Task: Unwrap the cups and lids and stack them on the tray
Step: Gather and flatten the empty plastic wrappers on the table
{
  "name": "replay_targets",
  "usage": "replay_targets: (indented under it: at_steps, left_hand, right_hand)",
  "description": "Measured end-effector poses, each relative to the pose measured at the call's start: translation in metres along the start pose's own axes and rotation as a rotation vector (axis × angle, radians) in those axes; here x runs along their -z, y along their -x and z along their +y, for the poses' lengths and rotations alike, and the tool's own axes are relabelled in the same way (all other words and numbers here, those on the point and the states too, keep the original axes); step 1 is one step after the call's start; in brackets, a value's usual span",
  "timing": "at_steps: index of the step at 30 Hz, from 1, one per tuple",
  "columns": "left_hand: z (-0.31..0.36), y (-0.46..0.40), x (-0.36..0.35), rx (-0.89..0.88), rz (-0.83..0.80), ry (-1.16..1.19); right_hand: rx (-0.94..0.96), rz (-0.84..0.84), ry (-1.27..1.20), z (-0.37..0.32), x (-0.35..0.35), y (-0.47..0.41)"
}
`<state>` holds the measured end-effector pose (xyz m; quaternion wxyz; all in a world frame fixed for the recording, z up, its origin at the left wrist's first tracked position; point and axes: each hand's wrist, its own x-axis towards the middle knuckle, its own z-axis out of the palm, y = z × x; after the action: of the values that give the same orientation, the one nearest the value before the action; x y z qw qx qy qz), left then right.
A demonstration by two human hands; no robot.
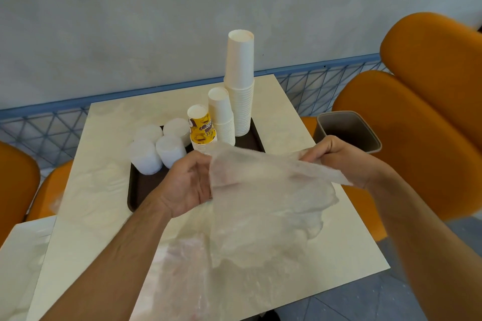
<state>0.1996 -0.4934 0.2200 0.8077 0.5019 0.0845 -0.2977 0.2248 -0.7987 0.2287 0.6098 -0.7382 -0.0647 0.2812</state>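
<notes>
the left hand (190, 185) has its fingers curled on one edge of a clear wrap (260, 190), and the right hand (341, 159) pinches the other edge; the film is stretched between them above the surface (104, 190) and sags toward the near side, empty as far as can be seen. just beyond the hands sits the dark tray (140, 185). on it stand four lid stacks (159, 148) at the left, then a yellow printed cup stack (200, 128), a short white cup stack (221, 117) and a tall white cup stack (240, 81), close together. a grey bin (349, 130) stands to the right, near the right hand, among orange seats (417, 112). more loose film (182, 281) lies on the near surface. the unwrapping and stacking look done; the step in hand seems to be clearing wrap. next calls for bunching the film and getting it to the bin.
</notes>
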Motion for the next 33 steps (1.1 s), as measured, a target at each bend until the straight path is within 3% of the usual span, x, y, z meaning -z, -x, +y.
replay_targets:
  at_steps: [2,5,7,9,12,15,17,21,24,26,28,30,33]
  left_hand:
    - [0.008,-0.001,0.001,0.043,-0.061,-0.089]
    - [0.014,-0.006,-0.002,0.045,-0.261,-0.423]
    - [0.018,-0.005,-0.015,0.041,-0.373,-0.626]
    - [0.019,-0.003,-0.026,0.059,-0.443,-0.684]
    - [0.014,0.001,-0.031,0.003,-0.396,-0.564]
    - [0.001,0.005,-0.034,-0.098,-0.246,-0.353]
    - [-0.009,0.001,-0.039,-0.185,-0.105,-0.292]
    - [-0.027,-0.009,-0.032,-0.385,0.189,-0.565]
    - [-0.032,-0.005,-0.027,-0.524,0.263,-0.814]
    - [-0.033,-0.001,-0.025,-0.571,0.26,-0.852]
    - [-0.03,0.006,-0.022,-0.477,0.26,-0.621]
    - [-0.025,0.012,-0.015,-0.273,0.267,-0.286]
    - [-0.017,0.018,0.002,-0.032,0.123,-0.218]
  right_hand:
    - [0.017,-0.059,0.04,-0.01,-0.002,0.002]
    - [0.033,-0.158,0.066,-0.026,-0.008,0.001]
    - [0.045,-0.174,0.083,-0.033,-0.014,0.0]
    - [0.067,-0.136,0.038,-0.034,-0.018,0.0]
    - [0.114,0.005,-0.387,-0.022,-0.025,0.007]
    - [0.064,0.197,-1.001,0.017,-0.051,0.01]
    - [0.069,0.086,-1.146,0.043,-0.079,0.004]
    - [0.074,-0.131,-1.166,0.052,-0.106,-0.005]
    - [0.025,0.031,-0.94,0.039,-0.102,-0.004]
    - [-0.018,0.13,-0.748,0.021,-0.1,-0.004]
    - [-0.075,0.206,-0.665,0.01,-0.101,-0.004]
    - [-0.11,0.24,-0.622,0.004,-0.103,-0.003]
    - [-0.143,0.239,-0.565,0.004,-0.108,0.0]
